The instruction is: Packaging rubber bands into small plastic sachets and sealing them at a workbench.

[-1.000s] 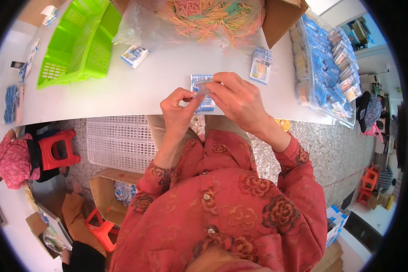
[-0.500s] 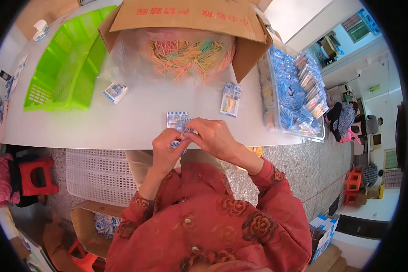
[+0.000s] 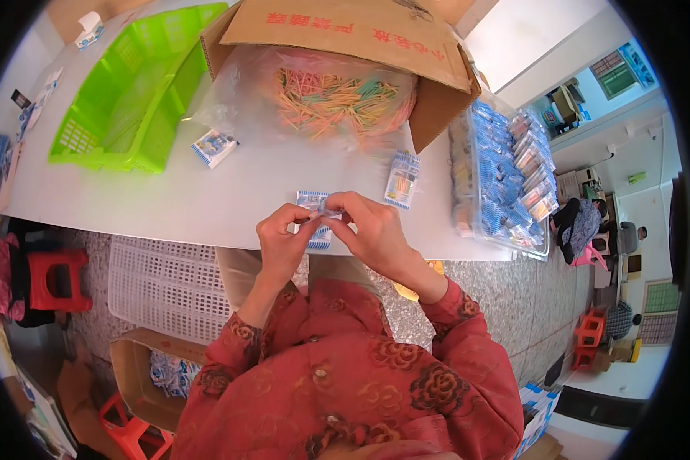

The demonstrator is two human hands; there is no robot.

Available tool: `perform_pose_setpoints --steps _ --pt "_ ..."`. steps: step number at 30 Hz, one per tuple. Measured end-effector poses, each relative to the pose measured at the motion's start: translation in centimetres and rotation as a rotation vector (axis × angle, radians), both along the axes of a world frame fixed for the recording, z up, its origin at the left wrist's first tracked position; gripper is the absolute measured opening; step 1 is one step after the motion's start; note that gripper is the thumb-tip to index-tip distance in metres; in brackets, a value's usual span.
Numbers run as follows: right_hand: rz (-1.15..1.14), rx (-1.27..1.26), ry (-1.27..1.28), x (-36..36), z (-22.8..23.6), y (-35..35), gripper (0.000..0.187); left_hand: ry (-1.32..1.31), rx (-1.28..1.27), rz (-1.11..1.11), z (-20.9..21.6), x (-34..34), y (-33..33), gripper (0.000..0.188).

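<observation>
Two grips: my left grip (image 3: 282, 234) and my right grip (image 3: 376, 228) meet over the near edge of the desk (image 3: 123, 211), fingertips almost together.
Left pinch: thumb and forefinger are closed on a small clear film piece (image 3: 330, 212).
Right pinch: thumb and forefinger are closed on the same film from its right; my own fingers hide exactly where the tips bite.
Film's place: between my fingertips, above the blue-and-white packet (image 3: 312, 198) at the desk's near edge.
Packet beneath: it shows on the far and near sides of my fingers; whether any finger touches it, I cannot tell.
Pressure on film: it looks thin and apt to crease or slip, so I judge soft pads and a light pinch better than a hard squeeze.
Sharing the work: I would best let one pinch anchor while the other makes small moves, both wrists low and level.
Watch for: pulling the two pinches apart sharply could tear the film or tug it loose.
Far side: a cardboard box (image 3: 322, 31) holds coloured sticks (image 3: 337, 100) in a clear bag (image 3: 230, 84).
Left side: a green basket (image 3: 149, 146), with a small packet (image 3: 215, 147) just beside it.
Right side: a flat packet (image 3: 401, 180) lies near the clear bin (image 3: 514, 246), filled with similar packets.
</observation>
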State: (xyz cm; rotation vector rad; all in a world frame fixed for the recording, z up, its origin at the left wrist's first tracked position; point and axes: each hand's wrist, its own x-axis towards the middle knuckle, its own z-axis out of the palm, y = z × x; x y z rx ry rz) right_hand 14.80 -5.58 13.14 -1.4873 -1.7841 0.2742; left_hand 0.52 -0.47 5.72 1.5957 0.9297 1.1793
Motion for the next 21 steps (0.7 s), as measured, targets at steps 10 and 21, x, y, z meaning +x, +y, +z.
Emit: perform_pose_setpoints --steps 10,21 --pt "0.032 0.136 -0.406 -0.4 -0.1 1.1 0.014 -0.066 0.137 0.007 -0.9 0.9 0.0 0.015" --pt "0.072 0.133 -0.386 -1.6 0.1 2.4 0.013 -0.210 -0.081 -0.049 -2.2 0.5 1.6 0.012"
